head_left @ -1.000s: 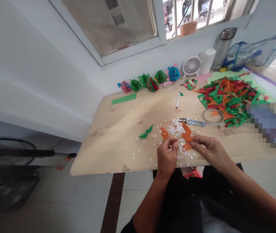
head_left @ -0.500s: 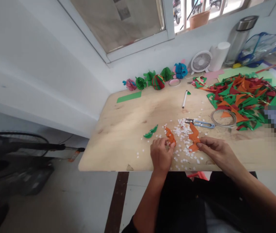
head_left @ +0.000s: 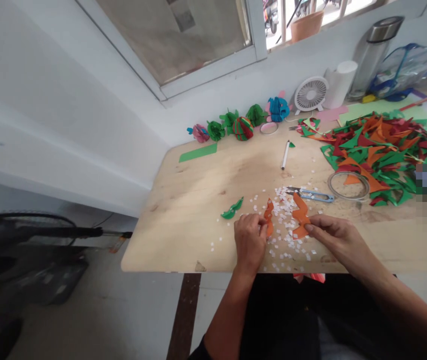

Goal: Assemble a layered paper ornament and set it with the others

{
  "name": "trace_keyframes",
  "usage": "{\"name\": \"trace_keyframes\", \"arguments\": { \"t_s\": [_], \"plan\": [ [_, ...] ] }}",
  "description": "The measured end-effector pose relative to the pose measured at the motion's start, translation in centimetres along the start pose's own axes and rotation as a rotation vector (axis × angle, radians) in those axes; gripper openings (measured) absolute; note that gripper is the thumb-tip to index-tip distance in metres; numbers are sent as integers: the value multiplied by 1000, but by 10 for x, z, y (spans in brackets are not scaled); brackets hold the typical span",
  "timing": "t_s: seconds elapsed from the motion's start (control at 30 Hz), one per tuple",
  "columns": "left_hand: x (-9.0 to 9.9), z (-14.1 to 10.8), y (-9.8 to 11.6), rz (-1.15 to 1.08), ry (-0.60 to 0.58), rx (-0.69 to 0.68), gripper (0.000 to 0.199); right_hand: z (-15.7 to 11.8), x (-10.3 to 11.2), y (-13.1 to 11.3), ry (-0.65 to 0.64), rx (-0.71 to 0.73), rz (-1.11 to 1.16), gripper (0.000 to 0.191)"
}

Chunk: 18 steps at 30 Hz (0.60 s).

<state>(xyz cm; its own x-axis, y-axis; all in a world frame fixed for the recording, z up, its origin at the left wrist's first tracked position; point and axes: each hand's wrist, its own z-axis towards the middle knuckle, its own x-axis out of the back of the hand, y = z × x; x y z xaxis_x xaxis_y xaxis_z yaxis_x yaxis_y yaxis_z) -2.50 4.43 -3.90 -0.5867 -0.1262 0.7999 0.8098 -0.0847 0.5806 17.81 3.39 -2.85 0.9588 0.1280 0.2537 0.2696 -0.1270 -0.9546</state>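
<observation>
Between finger and thumb, my left hand (head_left: pixel 250 242) pinches a narrow orange paper piece (head_left: pixel 269 218), its wavy edge turned upward. A second orange paper cutout (head_left: pixel 300 216), with a zigzag edge, is pinched by my right hand (head_left: pixel 331 237) at its lower right side. Small white paper squares (head_left: pixel 283 226) lie scattered around and between the two pieces. To the left of my left hand rests a green leaf-like paper piece (head_left: pixel 232 208) with white bits on it. Blue-handled thread snips (head_left: pixel 313 194) lie just beyond my right hand.
A big heap of red, green and orange paper scraps (head_left: pixel 378 150) covers the right side. A tape roll (head_left: pixel 348 186) sits at its edge. Farther back are a white marker (head_left: pixel 285 155), a green strip (head_left: pixel 198 152), paper ornaments (head_left: pixel 243 128), a small fan (head_left: pixel 311 94) and a glass bottle (head_left: pixel 371 60).
The orange piece in my left hand has turned from leaning left to nearly upright and shows a narrower face. My right hand keeps its pinch on the other piece. The view has shifted slightly.
</observation>
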Motion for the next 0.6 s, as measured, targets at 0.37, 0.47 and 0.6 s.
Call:
{"name": "trace_keyframes", "arguments": {
  "t_s": [0.37, 0.47, 0.6],
  "plan": [
    [14, 13, -4, -138, 194, 7, 13, 8, -1, -5, 15, -29, 75, 32],
    [14, 14, -4, -290, 203, 68, 12, 8, -3, -3, 11, -28, 122, 33],
    [4, 10, 0, -669, 126, 265, 16, 4, -5, -3, -47, -130, 281, 35]
  ]
}}
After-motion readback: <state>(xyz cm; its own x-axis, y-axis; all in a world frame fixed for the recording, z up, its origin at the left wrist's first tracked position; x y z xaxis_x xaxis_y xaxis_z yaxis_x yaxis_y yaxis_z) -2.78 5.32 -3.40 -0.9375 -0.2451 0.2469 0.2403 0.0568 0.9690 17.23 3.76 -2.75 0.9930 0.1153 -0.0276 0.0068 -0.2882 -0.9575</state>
